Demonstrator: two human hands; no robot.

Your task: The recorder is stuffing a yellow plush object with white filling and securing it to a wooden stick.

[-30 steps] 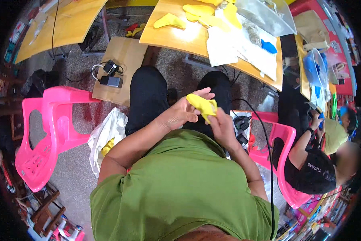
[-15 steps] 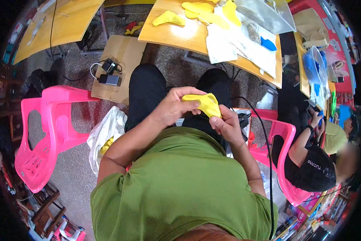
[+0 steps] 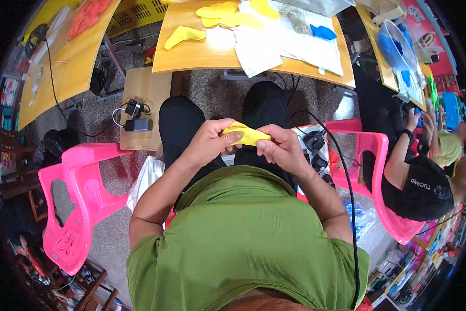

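Observation:
Above my lap, a small yellow cloth piece (image 3: 248, 136) is stretched between my two hands. My left hand (image 3: 210, 142) grips its left end, thumb on top and fingers curled underneath. At the right end, my right hand (image 3: 286, 149) pinches the cloth between thumb and fingers. The cloth is bunched, and its underside is hidden. On the wooden table (image 3: 196, 58) beyond my knees lies a similar curved yellow piece (image 3: 184, 36), with several more farther back. White cloth (image 3: 259, 49) hangs partly over the table's near edge, and a small blue piece (image 3: 323, 32) rests to its right.
Pink plastic chairs stand at my left (image 3: 82, 181) and right (image 3: 380, 171). A black cable (image 3: 342, 160) runs down my right side. Power adapters (image 3: 138, 124) sit on cardboard (image 3: 146, 85). At the far right, another person (image 3: 419, 184) sits near a clear tub (image 3: 396, 44).
The yellow cloth piece has gone from slanting down to the right to nearly level. My right hand has risen a little, my left has shifted slightly left. The whole view has shifted.

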